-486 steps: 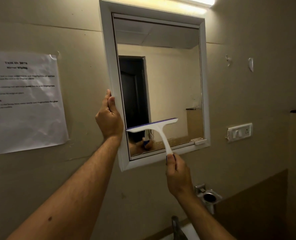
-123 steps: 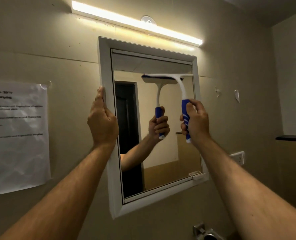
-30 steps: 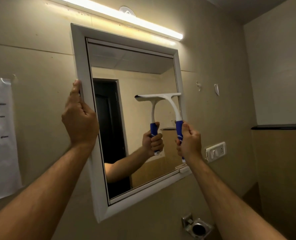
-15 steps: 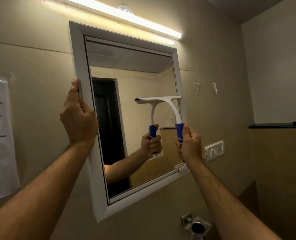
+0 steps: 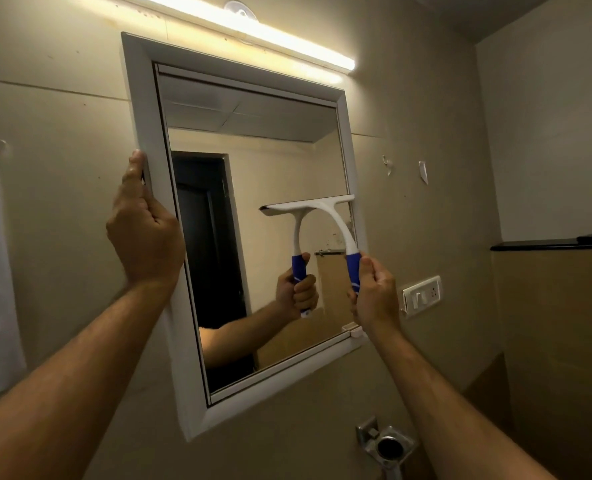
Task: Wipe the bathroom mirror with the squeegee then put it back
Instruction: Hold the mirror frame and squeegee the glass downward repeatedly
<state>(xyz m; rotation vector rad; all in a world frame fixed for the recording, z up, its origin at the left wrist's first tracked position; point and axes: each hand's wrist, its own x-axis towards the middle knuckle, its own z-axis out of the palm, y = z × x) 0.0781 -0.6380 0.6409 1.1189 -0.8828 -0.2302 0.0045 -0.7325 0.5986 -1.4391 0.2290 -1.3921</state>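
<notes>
Since half a second earlier, the squeegee (image 5: pixel 325 216) had slid lower down the mirror (image 5: pixel 253 188), its blade flat on the glass by the right frame edge. The right hand (image 5: pixel 374 296) had its fingers (image 5: pixel 369 268) clamped on the blue handle, the blade above them. The left hand (image 5: pixel 142 230) still gripped the mirror's left frame.

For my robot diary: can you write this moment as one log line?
left hand: gripping white mirror frame | right hand: holding blue-and-white squeegee | blade: on glass, right side
</notes>
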